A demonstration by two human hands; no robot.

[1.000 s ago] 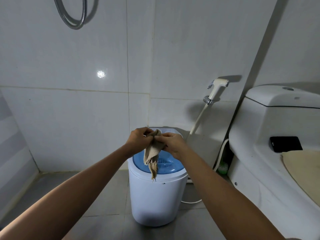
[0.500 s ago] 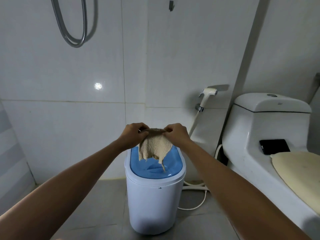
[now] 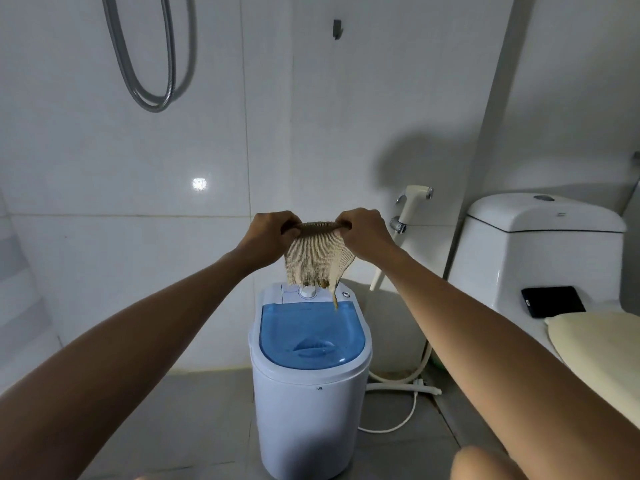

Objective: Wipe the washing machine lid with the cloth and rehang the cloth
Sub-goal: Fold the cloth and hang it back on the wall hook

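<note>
Head view: my left hand (image 3: 268, 237) and right hand (image 3: 363, 233) pinch the top corners of the knitted cloth (image 3: 318, 258), held above the washing machine lid (image 3: 311, 337); it looks light, limp, best gripped by its upper edge.

- hands: two, left hand (image 3: 268, 233) and right hand (image 3: 363, 230)
- cloth (image 3: 317, 258): one
- washing machine (image 3: 310, 382): one, with one blue lid (image 3: 311, 337)
- toilet (image 3: 540, 258): one
- wall hook (image 3: 337, 28): one
- bidet sprayer (image 3: 414, 199): one
- shower hose (image 3: 152, 64): one loop
</note>
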